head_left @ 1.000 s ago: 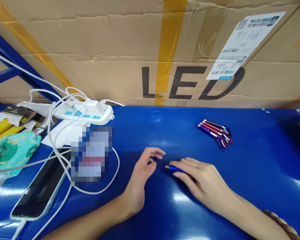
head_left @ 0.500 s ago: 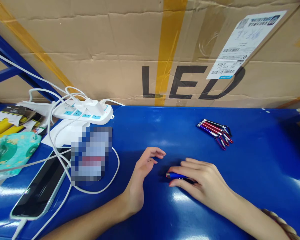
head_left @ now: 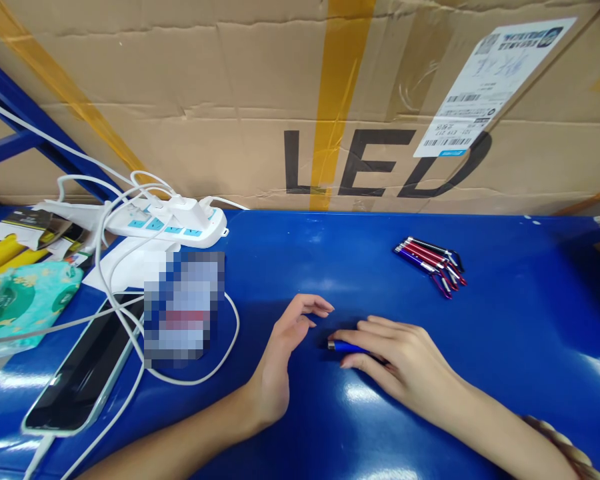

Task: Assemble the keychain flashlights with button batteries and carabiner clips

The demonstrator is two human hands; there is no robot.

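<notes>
My right hand (head_left: pixel 400 350) is closed round a small blue cylinder (head_left: pixel 347 347) with a silver end that points left, low over the blue table (head_left: pixel 300 260). The rest of the cylinder is hidden by the fingers. To its left, my left hand (head_left: pixel 290 337) rests on its side with the fingers loosely curved and apart, holding nothing. A gap lies between its fingertips and the cylinder. Farther back on the right, several slim metallic tubes (head_left: pixel 423 257) in red, purple and black lie side by side, with clips at their lower right ends.
A large cardboard box (head_left: pixel 250 87) stands along the back edge. On the left are a white power strip (head_left: pixel 200 227), looping white cables (head_left: pixel 230 360), a phone (head_left: pixel 80 380), a blurred-out object (head_left: pixel 185 307), a green packet (head_left: pixel 25 300) and yellow items (head_left: pixel 0 260).
My right hand has shifted very slightly left with the blue cylinder, whose silver end now shows more plainly. My left hand has hardly moved.
</notes>
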